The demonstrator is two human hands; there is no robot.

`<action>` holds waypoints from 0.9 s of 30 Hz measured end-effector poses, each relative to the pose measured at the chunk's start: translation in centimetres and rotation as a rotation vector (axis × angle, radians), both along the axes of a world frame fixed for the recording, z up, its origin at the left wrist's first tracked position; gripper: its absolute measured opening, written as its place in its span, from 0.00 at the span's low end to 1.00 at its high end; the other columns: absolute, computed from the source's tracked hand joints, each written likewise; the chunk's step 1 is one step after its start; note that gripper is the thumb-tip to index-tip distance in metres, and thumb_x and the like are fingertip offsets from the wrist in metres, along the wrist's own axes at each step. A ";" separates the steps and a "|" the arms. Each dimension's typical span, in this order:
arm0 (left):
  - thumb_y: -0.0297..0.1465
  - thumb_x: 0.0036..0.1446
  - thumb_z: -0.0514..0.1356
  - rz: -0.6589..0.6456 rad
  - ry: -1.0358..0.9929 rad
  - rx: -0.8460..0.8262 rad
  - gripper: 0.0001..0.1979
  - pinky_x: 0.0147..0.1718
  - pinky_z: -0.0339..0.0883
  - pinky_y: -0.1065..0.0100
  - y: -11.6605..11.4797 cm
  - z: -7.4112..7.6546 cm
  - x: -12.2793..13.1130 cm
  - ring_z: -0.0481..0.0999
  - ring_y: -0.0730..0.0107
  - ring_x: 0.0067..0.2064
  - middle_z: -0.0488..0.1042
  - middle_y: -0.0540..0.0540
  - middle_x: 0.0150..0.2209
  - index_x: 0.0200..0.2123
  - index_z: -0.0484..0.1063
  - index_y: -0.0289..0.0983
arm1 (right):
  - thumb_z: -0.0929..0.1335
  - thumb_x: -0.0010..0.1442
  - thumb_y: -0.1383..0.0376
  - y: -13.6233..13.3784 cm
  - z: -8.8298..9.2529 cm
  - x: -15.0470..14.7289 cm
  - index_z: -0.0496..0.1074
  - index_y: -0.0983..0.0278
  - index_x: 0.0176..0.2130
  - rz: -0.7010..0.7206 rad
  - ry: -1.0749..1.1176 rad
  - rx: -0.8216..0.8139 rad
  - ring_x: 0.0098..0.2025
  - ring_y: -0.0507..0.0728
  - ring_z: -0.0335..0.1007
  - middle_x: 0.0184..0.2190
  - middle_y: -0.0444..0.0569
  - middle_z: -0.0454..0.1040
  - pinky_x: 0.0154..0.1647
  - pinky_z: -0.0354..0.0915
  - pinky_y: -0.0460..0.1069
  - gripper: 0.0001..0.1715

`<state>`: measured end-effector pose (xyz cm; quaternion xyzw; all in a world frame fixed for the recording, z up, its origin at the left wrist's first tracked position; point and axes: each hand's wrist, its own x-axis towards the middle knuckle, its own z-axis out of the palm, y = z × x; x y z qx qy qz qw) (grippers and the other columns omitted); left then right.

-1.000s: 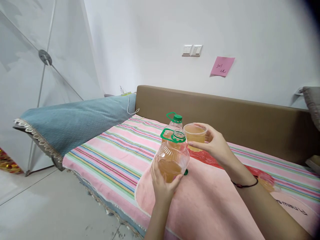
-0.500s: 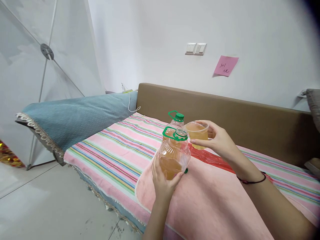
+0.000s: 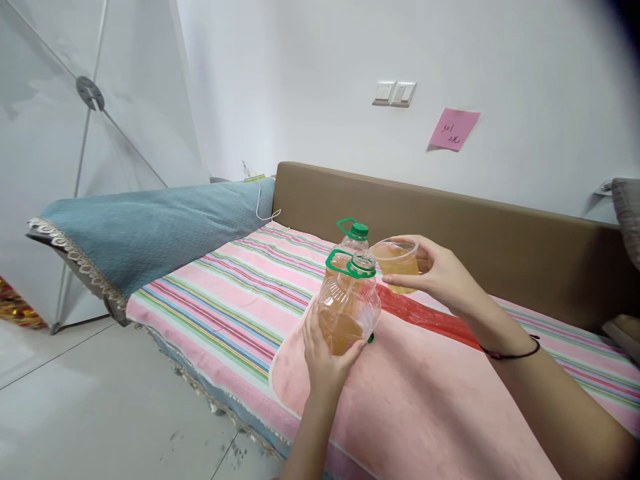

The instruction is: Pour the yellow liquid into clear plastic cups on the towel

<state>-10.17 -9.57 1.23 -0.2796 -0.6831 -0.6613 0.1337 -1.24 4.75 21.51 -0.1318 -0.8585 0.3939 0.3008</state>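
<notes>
Your right hand has tipped the cup, fingers curled around it; your left hand, fingers spread, holds 1 uncapped bottle.

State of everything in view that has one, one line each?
Front bottle: uncapped, part full, in left hand.
Rear bottle: capped, partly hidden.
Cup: lidless, holding liquid, in right hand.
Red plastic: crumpled.
Pink mat: laid out.
Switches: on or off unclear.
Note: stuck to wall.
</notes>
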 end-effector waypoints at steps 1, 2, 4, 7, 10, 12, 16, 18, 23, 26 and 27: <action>0.45 0.46 0.69 0.002 0.001 0.002 0.49 0.63 0.57 0.43 0.0 0.0 0.0 0.60 0.47 0.66 0.60 0.35 0.65 0.66 0.49 0.42 | 0.81 0.41 0.56 0.1 0.0 0.0 0.72 0.57 0.49 0.001 -0.003 0.005 0.49 0.68 0.78 0.49 0.52 0.80 0.47 0.75 0.60 0.37; 0.45 0.46 0.69 0.003 0.002 0.006 0.49 0.63 0.57 0.43 0.0 0.0 0.0 0.60 0.47 0.66 0.60 0.36 0.65 0.66 0.49 0.42 | 0.81 0.41 0.56 0.1 0.1 0.0 0.72 0.57 0.49 0.001 -0.008 0.010 0.50 0.67 0.77 0.49 0.51 0.80 0.48 0.75 0.60 0.37; 0.45 0.47 0.69 0.006 0.005 0.009 0.48 0.63 0.57 0.42 0.0 -0.1 0.0 0.60 0.47 0.66 0.60 0.36 0.65 0.66 0.50 0.43 | 0.81 0.41 0.56 0.2 0.2 0.0 0.72 0.56 0.50 0.001 -0.015 0.017 0.51 0.67 0.77 0.50 0.51 0.79 0.50 0.74 0.60 0.37; 0.45 0.46 0.70 0.011 0.007 0.007 0.48 0.63 0.57 0.43 0.0 -0.1 0.0 0.60 0.47 0.66 0.61 0.36 0.64 0.66 0.50 0.43 | 0.80 0.41 0.55 0.1 0.3 0.0 0.71 0.57 0.49 0.002 -0.027 0.005 0.51 0.67 0.77 0.50 0.52 0.79 0.49 0.75 0.60 0.37; 0.44 0.46 0.70 0.009 0.009 0.011 0.48 0.63 0.58 0.43 0.0 -0.1 0.0 0.61 0.47 0.66 0.61 0.36 0.64 0.66 0.50 0.43 | 0.80 0.41 0.55 0.0 0.5 0.1 0.71 0.57 0.49 -0.002 -0.044 0.000 0.51 0.67 0.77 0.50 0.52 0.79 0.49 0.75 0.60 0.37; 0.44 0.46 0.70 0.011 0.007 0.010 0.48 0.63 0.58 0.43 0.0 -0.2 0.0 0.61 0.46 0.66 0.61 0.36 0.64 0.66 0.50 0.42 | 0.80 0.42 0.55 0.0 0.7 0.1 0.71 0.56 0.50 -0.001 -0.057 0.009 0.51 0.67 0.77 0.51 0.52 0.79 0.49 0.75 0.61 0.37; 0.44 0.45 0.70 0.019 0.007 0.007 0.49 0.62 0.58 0.43 0.0 -0.1 0.0 0.61 0.46 0.66 0.61 0.36 0.64 0.66 0.50 0.42 | 0.80 0.43 0.55 0.0 1.0 0.2 0.71 0.56 0.50 0.007 -0.080 0.036 0.51 0.67 0.77 0.50 0.52 0.79 0.49 0.74 0.61 0.36; 0.44 0.45 0.70 0.020 0.011 0.006 0.48 0.62 0.59 0.43 0.0 0.0 0.0 0.61 0.46 0.65 0.61 0.36 0.64 0.66 0.50 0.42 | 0.79 0.43 0.54 0.0 1.1 0.2 0.71 0.56 0.50 0.000 -0.093 0.052 0.50 0.67 0.77 0.50 0.52 0.79 0.49 0.74 0.62 0.36; 0.44 0.45 0.70 0.023 -0.002 -0.001 0.48 0.62 0.59 0.43 0.0 0.1 0.1 0.62 0.46 0.65 0.62 0.36 0.64 0.65 0.51 0.42 | 0.79 0.44 0.56 0.2 1.3 0.1 0.72 0.55 0.50 -0.012 -0.115 0.090 0.48 0.66 0.78 0.48 0.51 0.80 0.50 0.73 0.62 0.35; 0.43 0.45 0.70 0.030 -0.001 -0.004 0.49 0.62 0.60 0.43 0.0 0.0 0.0 0.62 0.46 0.65 0.62 0.36 0.64 0.66 0.51 0.42 | 0.79 0.45 0.57 0.4 1.4 0.1 0.72 0.55 0.50 -0.009 -0.127 0.111 0.47 0.66 0.78 0.46 0.50 0.80 0.49 0.73 0.61 0.33; 0.43 0.45 0.70 0.033 0.006 -0.004 0.49 0.62 0.60 0.43 0.0 0.0 0.0 0.62 0.46 0.65 0.62 0.36 0.64 0.66 0.51 0.42 | 0.79 0.45 0.57 0.4 1.5 0.1 0.72 0.55 0.50 -0.013 -0.129 0.120 0.47 0.66 0.78 0.46 0.50 0.81 0.49 0.73 0.61 0.33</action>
